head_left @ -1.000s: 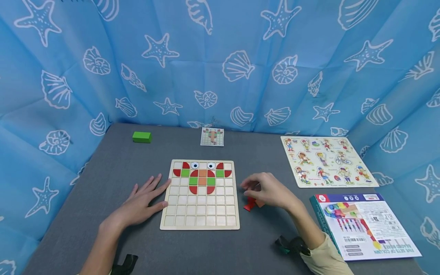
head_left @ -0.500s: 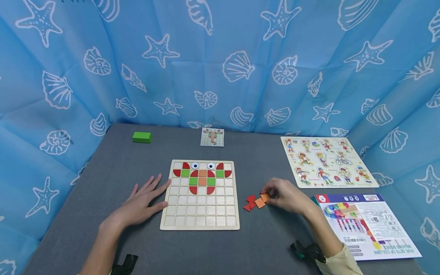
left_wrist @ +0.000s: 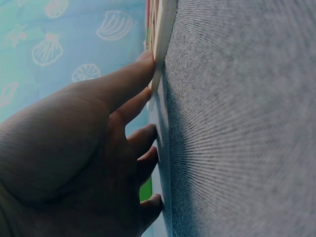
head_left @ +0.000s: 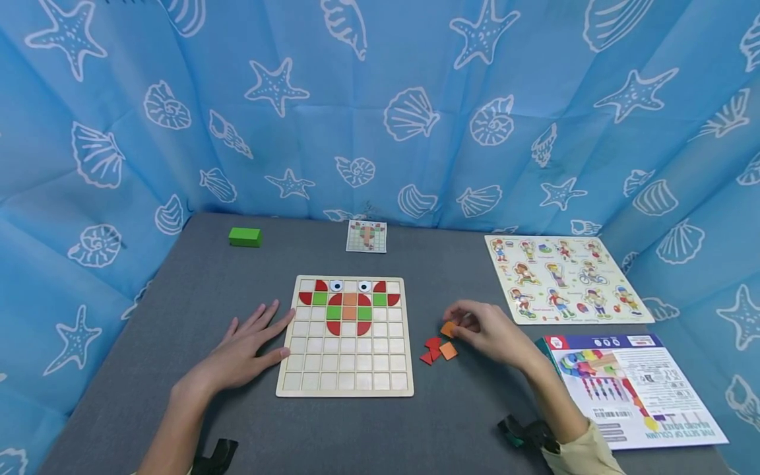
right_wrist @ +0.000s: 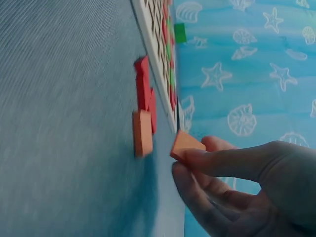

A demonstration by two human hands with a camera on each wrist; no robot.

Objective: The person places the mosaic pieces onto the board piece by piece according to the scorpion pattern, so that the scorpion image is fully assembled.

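Note:
A wooden grid board (head_left: 347, 364) lies mid-table, its upper cells filled with red, green and orange tiles and two eye tiles. My left hand (head_left: 243, 349) rests flat beside it, fingers spread, thumb and a fingertip touching the left edge. Right of the board, my right hand (head_left: 489, 333) pinches an orange square tile (right_wrist: 187, 142) between thumb and fingers, raised off the table. Below that tile lie another orange square tile (head_left: 448, 351) and several red tiles (head_left: 433, 343), close together on the cloth.
A small pattern card (head_left: 367, 236) lies behind the board, and a green block (head_left: 245, 237) sits at the back left. On the right are a picture puzzle board (head_left: 567, 280) and a flat printed box (head_left: 641, 389). A blue shell-print curtain (head_left: 380, 152) surrounds the grey table.
My right hand moved right from over the red tiles to the orange ones, then lifted one orange tile slightly leftward and away from the other. The left hand has stayed still.

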